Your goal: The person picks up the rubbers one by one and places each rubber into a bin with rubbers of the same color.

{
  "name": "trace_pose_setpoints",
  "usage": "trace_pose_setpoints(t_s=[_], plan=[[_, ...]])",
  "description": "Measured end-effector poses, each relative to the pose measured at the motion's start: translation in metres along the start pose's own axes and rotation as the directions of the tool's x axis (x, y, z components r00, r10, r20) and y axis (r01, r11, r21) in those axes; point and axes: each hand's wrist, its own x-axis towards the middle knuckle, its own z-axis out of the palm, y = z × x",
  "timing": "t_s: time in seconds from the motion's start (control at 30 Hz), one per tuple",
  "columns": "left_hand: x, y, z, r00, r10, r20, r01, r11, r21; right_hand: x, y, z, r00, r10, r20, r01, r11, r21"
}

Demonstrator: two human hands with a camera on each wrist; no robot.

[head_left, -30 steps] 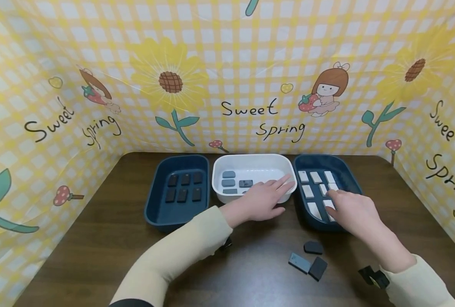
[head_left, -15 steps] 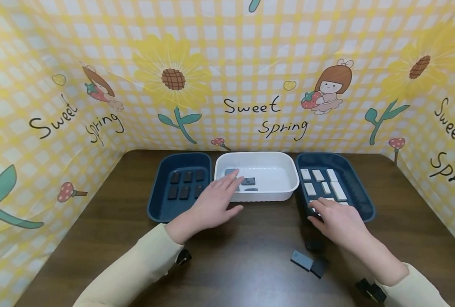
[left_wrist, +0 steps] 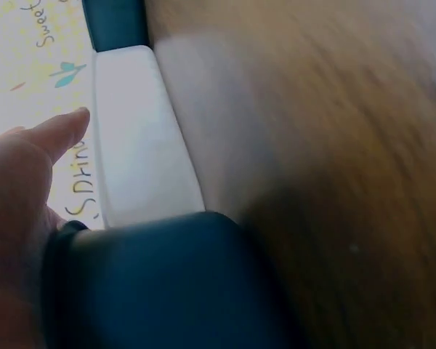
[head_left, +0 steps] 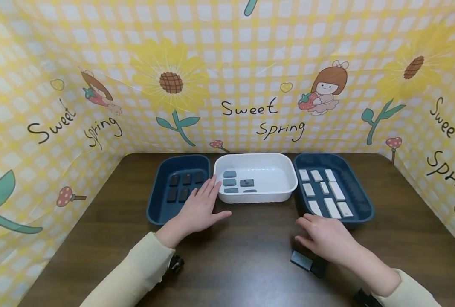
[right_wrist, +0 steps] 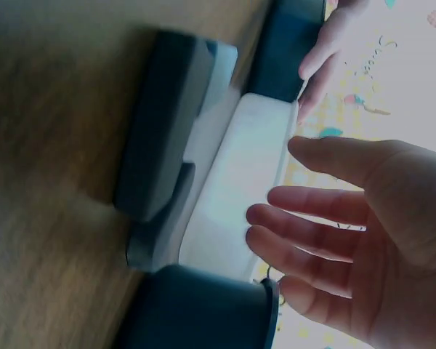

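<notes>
My left hand [head_left: 196,209] reaches over the near right side of the left navy bin [head_left: 156,187], fingers straight and thumb out, holding nothing. Its fingertips are near the white bin's left end. In front of the right navy bin [head_left: 359,194], my right hand [head_left: 328,236] hovers with relaxed fingers and an empty palm [right_wrist: 400,247]. Just below it on the table lie a blue-grey block [head_left: 301,260] and a black block [head_left: 319,266]. A second dark block [right_wrist: 160,225] shows in the right wrist view; the hand covers it in the head view.
The white bin [head_left: 273,198] stands between the navy bins and holds several blue-grey pieces [head_left: 229,182]. Black pieces [head_left: 175,180] lie in the left bin, white pieces [head_left: 331,208] in the right one. A yellow checked cloth [head_left: 242,64] surrounds the brown table [head_left: 246,256].
My left hand has moved left, from the white bin to the left navy bin. My right hand has drawn back from the white pieces in the right bin toward the loose blocks.
</notes>
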Motion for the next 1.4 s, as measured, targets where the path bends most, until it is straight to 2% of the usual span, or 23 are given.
trace_pose_setpoints(t_s=[0.13,0.27,0.4,0.67,0.8,0.93,1.03,1.2,1.4], plan=[[-0.001,-0.005,0.004,1.000,-0.015,0.010,0.015,1.000,0.000,0.000,-0.006,0.002,0.992,-0.027,0.120,0.025,1.000,0.019],[-0.001,-0.007,0.007,1.000,-0.010,-0.005,0.010,1.000,-0.007,-0.001,-0.011,0.003,0.965,-0.001,0.261,-0.011,0.999,0.044],[0.000,-0.006,0.009,1.000,-0.004,-0.023,0.004,1.000,-0.005,0.000,-0.014,0.005,0.945,0.035,0.324,-0.051,0.998,0.039],[0.005,-0.003,0.008,0.999,0.001,-0.049,0.002,0.998,0.055,0.001,-0.019,0.006,0.925,0.072,0.373,-0.088,0.996,0.026],[0.009,0.000,0.001,0.994,0.057,-0.092,-0.044,0.990,0.134,-0.001,-0.021,0.007,0.919,0.080,0.385,-0.100,0.995,0.031],[0.016,-0.001,-0.007,0.969,0.175,-0.177,-0.124,0.956,0.267,-0.004,-0.022,0.009,0.926,0.060,0.372,-0.078,0.996,0.033],[0.020,-0.003,-0.010,0.951,0.235,-0.201,-0.163,0.933,0.322,-0.004,-0.022,0.011,0.928,0.048,0.371,-0.068,0.997,0.042],[0.021,-0.005,-0.006,0.945,0.245,-0.217,-0.175,0.939,0.297,-0.004,-0.022,0.014,0.921,0.042,0.387,-0.068,0.996,0.054],[0.025,-0.003,-0.003,0.931,0.260,-0.256,-0.179,0.938,0.298,0.002,-0.023,0.013,0.894,0.098,0.437,-0.121,0.992,0.025]])
